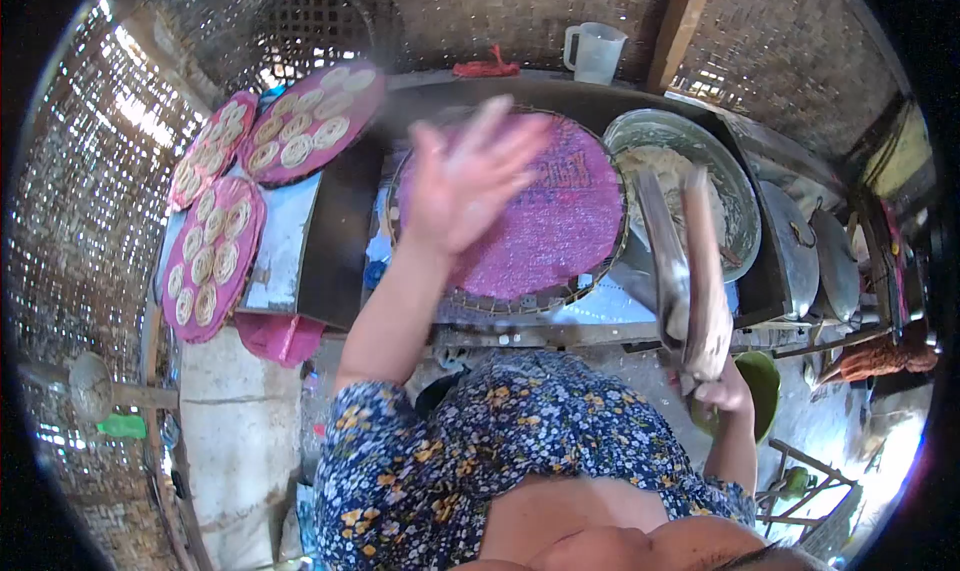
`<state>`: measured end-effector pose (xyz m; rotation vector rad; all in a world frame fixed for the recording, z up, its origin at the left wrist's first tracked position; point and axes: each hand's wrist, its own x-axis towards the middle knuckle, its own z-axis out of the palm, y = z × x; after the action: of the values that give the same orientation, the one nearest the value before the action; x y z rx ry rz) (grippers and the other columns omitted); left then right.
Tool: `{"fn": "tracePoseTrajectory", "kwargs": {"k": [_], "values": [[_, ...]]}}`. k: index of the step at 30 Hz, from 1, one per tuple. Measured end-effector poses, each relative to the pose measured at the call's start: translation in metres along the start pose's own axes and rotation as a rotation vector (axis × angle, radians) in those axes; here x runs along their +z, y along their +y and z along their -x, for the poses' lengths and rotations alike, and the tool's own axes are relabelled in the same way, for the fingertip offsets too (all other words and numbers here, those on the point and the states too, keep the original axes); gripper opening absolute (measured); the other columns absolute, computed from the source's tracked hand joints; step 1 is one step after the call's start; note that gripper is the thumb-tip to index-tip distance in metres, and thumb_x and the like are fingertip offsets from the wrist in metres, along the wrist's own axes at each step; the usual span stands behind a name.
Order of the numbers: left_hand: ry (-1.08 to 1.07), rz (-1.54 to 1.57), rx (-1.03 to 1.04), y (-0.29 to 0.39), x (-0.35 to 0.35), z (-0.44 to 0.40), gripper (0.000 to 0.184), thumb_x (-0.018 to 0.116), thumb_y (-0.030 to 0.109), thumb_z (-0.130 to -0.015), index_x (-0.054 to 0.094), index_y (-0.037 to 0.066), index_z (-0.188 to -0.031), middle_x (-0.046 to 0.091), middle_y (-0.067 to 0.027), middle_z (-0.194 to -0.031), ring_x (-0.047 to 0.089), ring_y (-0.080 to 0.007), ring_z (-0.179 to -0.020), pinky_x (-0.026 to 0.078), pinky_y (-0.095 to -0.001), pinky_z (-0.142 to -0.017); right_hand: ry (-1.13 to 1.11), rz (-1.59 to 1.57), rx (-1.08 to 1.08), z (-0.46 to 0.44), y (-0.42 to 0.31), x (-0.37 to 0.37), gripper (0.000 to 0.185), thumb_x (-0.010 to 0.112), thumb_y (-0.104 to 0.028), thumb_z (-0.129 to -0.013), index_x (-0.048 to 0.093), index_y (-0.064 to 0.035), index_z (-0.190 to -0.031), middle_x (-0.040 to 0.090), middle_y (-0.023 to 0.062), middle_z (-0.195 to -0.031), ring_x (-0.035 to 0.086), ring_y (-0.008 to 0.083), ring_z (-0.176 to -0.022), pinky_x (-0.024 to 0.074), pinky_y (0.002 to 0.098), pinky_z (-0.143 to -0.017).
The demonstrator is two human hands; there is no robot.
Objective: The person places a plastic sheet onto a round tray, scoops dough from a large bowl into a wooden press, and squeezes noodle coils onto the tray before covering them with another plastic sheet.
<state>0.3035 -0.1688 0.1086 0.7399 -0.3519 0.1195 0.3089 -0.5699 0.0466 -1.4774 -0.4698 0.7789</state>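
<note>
My left hand [470, 186] is raised above a round woven tray lined with purple mesh [575, 216], its fingers spread and slightly blurred. No object shows in that hand. My right hand [728, 389] is wrapped round the near end of a two-armed press-like tool [708, 306] of wood and metal. The tool's long arms point away from me, over the near left rim of a large metal basin [745, 201]. Pale dough or batter [650, 161] lies inside the basin, and some is smeared on its wall.
On the left, several purple trays [255, 211] hold pale coiled rounds [202, 266]. A clear plastic jug [597, 53] and a red plastic bag [487, 68] stand along the back ledge. Metal lids [785, 236] lean at the right. A green bucket [765, 396] is below my right hand.
</note>
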Motion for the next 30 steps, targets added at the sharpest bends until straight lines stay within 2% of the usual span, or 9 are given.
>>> {"fn": "tracePoseTrajectory", "kwargs": {"k": [3, 8, 11, 12, 14, 15, 16, 20, 30], "values": [[-0.338, 0.079, -0.067, -0.016, 0.039, -0.031, 0.105, 0.025, 0.083, -0.063, 0.016, 0.011, -0.139, 0.019, -0.0229, -0.140, 0.025, -0.0355, -0.128, 0.022, -0.0484, -0.103, -0.463, -0.160, 0.075, -0.051, 0.001, 0.005, 0.076, 0.070, -0.042, -0.059, 0.043, 0.0042, -0.113, 0.058, 0.0163, -0.091, 0.058, 0.0255, -0.080, 0.0463, 0.0336, -0.068], [-0.618, 0.194, 0.212, -0.007, 0.051, -0.046, 0.088, 0.057, 0.060, -0.071, 0.021, 0.016, -0.137, 0.034, -0.0134, -0.134, 0.044, -0.0315, -0.114, 0.029, -0.0521, -0.100, -0.637, -0.302, 0.195, -0.084, -0.008, 0.000, 0.091, 0.068, -0.057, -0.060, 0.037, 0.0037, -0.120, 0.054, 0.0254, -0.100, 0.059, 0.0306, -0.078, 0.0479, 0.0362, -0.065], [-0.546, 0.143, 0.280, -0.005, 0.034, -0.057, 0.077, 0.063, 0.048, -0.074, 0.026, 0.017, -0.135, 0.048, -0.0051, -0.114, 0.049, -0.0260, -0.103, 0.032, -0.0500, -0.098, -0.652, -0.196, 0.313, -0.097, -0.059, 0.010, 0.106, 0.066, -0.067, -0.055, 0.029, 0.0033, -0.125, 0.054, 0.0260, -0.100, 0.060, 0.0293, -0.072, 0.0487, 0.0341, -0.061], [-0.350, 0.151, 0.284, -0.003, 0.035, -0.056, 0.060, 0.061, 0.035, -0.079, 0.033, 0.015, -0.129, 0.054, -0.0031, -0.093, 0.054, -0.0248, -0.093, 0.039, -0.0479, -0.092, -0.619, -0.136, 0.337, -0.106, -0.062, 0.000, 0.109, 0.064, -0.070, -0.054, 0.028, 0.0031, -0.126, 0.054, 0.0248, -0.097, 0.060, 0.0285, -0.071, 0.0485, 0.0334, -0.059], [-0.237, 0.212, 0.271, -0.006, 0.010, -0.063, 0.061, 0.061, 0.037, -0.079, 0.033, 0.014, -0.129, 0.054, -0.0027, -0.087, 0.054, -0.0242, -0.088, 0.040, -0.0478, -0.090, -0.532, -0.022, 0.355, -0.124, -0.077, -0.004, 0.108, 0.058, -0.076, -0.055, 0.030, 0.0019, -0.125, 0.056, 0.0218, -0.092, 0.059, 0.0262, -0.070, 0.0477, 0.0322, -0.057], [-0.183, 0.241, 0.264, -0.008, -0.007, -0.069, 0.062, 0.061, 0.038, -0.079, 0.033, 0.014, -0.129, 0.054, -0.0024, -0.084, 0.054, -0.0238, -0.086, 0.040, -0.0477, -0.090, -0.589, -0.061, 0.347, -0.136, -0.082, -0.009, 0.083, 0.054, -0.067, -0.069, 0.043, -0.0012, -0.117, 0.058, 0.0180, -0.093, 0.060, 0.0243, -0.073, 0.0485, 0.0336, -0.062], [-0.156, 0.240, 0.269, -0.011, -0.023, -0.072, 0.061, 0.047, 0.052, -0.083, 0.039, 0.012, -0.128, 0.053, -0.0004, -0.083, 0.053, -0.0202, -0.086, 0.039, -0.0434, -0.091, -0.577, -0.029, 0.356, -0.147, -0.083, -0.011, 0.079, 0.053, -0.066, -0.071, 0.046, -0.0001, -0.113, 0.059, 0.0164, -0.090, 0.060, 0.0229, -0.073, 0.0485, 0.0326, -0.061], [0.076, 0.340, 0.326, -0.017, -0.063, -0.068, 0.071, 0.037, 0.064, -0.081, 0.037, 0.012, -0.129, 0.050, 0.0001, -0.068, 0.052, -0.0183, -0.068, 0.042, -0.0402, -0.081, -0.600, 0.154, 0.385, -0.187, -0.087, -0.009, 0.067, 0.050, -0.061, -0.077, 0.053, 0.0016, -0.102, 0.061, 0.0117, -0.083, 0.060, 0.0183, -0.071, 0.0485, 0.0294, -0.061], [0.182, 0.236, 0.501, -0.032, -0.062, -0.039, 0.063, 0.038, 0.062, -0.082, 0.044, 0.018, -0.126, 0.044, 0.0069, -0.057, 0.046, -0.0101, -0.058, 0.043, -0.0353, -0.072, -0.626, 0.356, 0.348, -0.197, -0.101, -0.013, 0.065, 0.059, -0.059, -0.071, 0.057, 0.0008, -0.096, 0.059, 0.0079, -0.074, 0.057, 0.0153, -0.063, 0.0473, 0.0284, -0.055]]}}
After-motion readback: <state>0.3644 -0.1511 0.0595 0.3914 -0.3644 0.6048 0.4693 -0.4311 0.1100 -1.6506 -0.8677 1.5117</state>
